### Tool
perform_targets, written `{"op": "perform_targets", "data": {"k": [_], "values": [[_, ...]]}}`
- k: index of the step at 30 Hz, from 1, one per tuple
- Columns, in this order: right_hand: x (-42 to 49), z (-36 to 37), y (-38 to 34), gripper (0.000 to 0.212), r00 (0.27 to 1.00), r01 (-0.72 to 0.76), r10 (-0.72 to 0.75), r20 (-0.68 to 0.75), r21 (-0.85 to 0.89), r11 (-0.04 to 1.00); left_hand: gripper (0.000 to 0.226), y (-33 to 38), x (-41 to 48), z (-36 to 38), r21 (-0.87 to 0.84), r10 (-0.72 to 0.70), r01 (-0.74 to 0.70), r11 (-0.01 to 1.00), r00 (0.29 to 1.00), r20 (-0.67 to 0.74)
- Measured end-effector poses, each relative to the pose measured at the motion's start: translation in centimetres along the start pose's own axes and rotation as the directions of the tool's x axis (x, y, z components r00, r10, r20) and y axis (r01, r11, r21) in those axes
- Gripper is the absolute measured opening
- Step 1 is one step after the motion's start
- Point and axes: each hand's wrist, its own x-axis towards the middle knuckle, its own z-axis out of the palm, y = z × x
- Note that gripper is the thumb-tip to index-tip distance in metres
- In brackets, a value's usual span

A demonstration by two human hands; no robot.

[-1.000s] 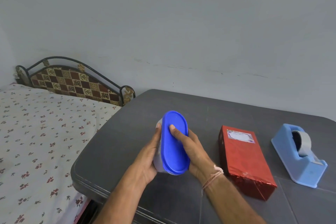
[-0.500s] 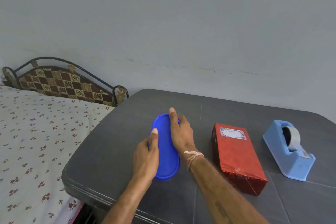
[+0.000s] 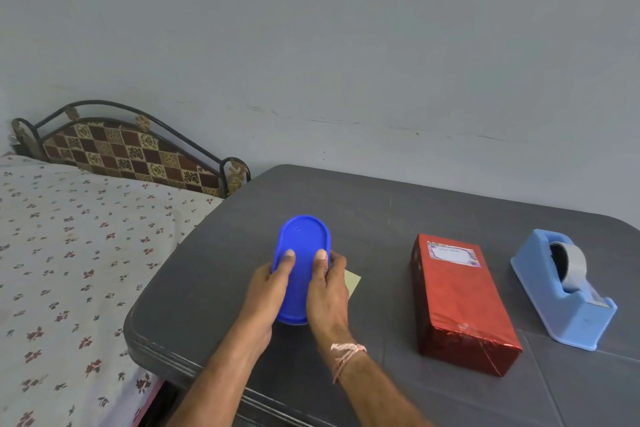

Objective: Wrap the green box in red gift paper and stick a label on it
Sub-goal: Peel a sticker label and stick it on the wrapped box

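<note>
A box wrapped in shiny red paper (image 3: pixel 460 305) lies on the dark grey table (image 3: pixel 381 218), with a white label (image 3: pixel 452 254) stuck on its far end. Left of it stands an oval container with a blue lid (image 3: pixel 303 246). My left hand (image 3: pixel 268 291) and my right hand (image 3: pixel 327 284) grip its sides, both thumbs pressing on the lid. A pale yellow-green slip (image 3: pixel 353 282) peeks out from under my right hand.
A light blue tape dispenser (image 3: pixel 561 288) with a roll of tape sits at the right of the table. A bed with a flowered sheet (image 3: pixel 69 253) and a metal headboard (image 3: pixel 131 149) stands left of the table. A wall runs behind.
The blue-lidded container came down from being held tilted in the air to standing on the table. Both hands shifted to its near end with thumbs on the lid.
</note>
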Motion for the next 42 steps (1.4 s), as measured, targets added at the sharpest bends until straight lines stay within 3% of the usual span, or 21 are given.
{"op": "perform_targets", "data": {"k": [2,4,6,9,12,18,21,23,24,27,30,32,35,38,42], "values": [[1.1,0.2,0.3,0.036,0.993,-0.109,0.107,0.041,0.043,0.993,0.026,-0.1,0.2,-0.7,-0.077,-0.005,0.008,0.997,0.999,0.044],[1.7,0.3,0.2,0.029,0.977,-0.171,0.16,0.143,0.071,0.983,0.026,-0.1,1.0,-1.5,-0.067,0.048,-0.049,0.997,0.999,-0.023],[2.1,0.4,0.0,0.021,0.954,-0.176,0.145,0.264,0.1,0.979,0.015,0.1,2.1,-2.1,-0.052,0.081,-0.086,0.995,0.993,-0.092],[3.6,0.9,0.4,0.029,0.93,-0.098,0.059,0.363,0.092,0.991,0.011,0.8,3.7,-2.8,-0.054,0.097,-0.106,0.993,0.984,-0.151],[4.4,1.9,0.2,0.028,0.926,-0.064,0.049,0.374,0.028,0.998,0.02,1.1,5.7,-3.6,0.057,0.147,-0.139,0.989,0.97,-0.192],[4.4,2.1,0.0,0.047,0.939,-0.075,0.082,0.334,-0.034,0.997,0.04,1.4,6.7,-4.2,0.229,0.156,-0.116,0.966,0.974,-0.166],[3.6,-0.8,-1.5,0.025,0.939,-0.018,0.049,0.339,-0.092,0.996,0.055,2.1,5.3,-3.6,0.487,0.417,-0.249,0.837,0.867,-0.273],[3.9,-4.2,-2.7,0.049,0.957,0.075,-0.025,0.288,-0.165,0.983,0.044,3.2,3.4,-1.6,0.431,0.546,-0.424,0.797,0.81,-0.213],[4.0,-6.2,-3.1,0.056,0.968,0.134,-0.083,0.237,-0.205,0.97,0.037,3.7,2.4,0.1,0.347,0.529,-0.459,0.818,0.837,-0.139],[4.0,-13.4,-3.5,0.06,0.967,0.238,-0.252,0.03,-0.445,0.863,0.035,3.9,-1.1,6.3,0.171,0.336,-0.363,0.916,0.927,0.167],[3.1,-20.5,-2.6,0.061,0.957,0.047,-0.223,-0.186,-0.658,0.751,0.051,2.2,-2.9,11.3,0.17,0.152,-0.232,0.958,0.909,0.387],[2.6,-24.0,-1.0,0.058,0.972,-0.113,-0.037,-0.231,-0.602,0.791,0.047,0.9,-3.6,13.2,0.198,0.081,-0.193,0.961,0.881,0.466],[1.8,-26.9,1.4,0.049,0.978,-0.205,0.183,-0.1,-0.304,0.93,0.03,-0.1,-4.9,14.8,0.123,0.04,-0.141,0.982,0.801,0.598],[1.6,-27.0,1.8,0.031,0.986,-0.167,0.164,-0.036,-0.126,0.978,0.026,-0.4,-5.4,15.6,0.046,0.11,-0.168,0.985,0.807,0.581],[4.6,-24.8,1.3,0.028,0.994,-0.108,0.107,-0.021,-0.013,0.994,0.028,0.8,-3.4,15.5,-0.037,0.187,-0.196,0.98,0.839,0.51]]}}
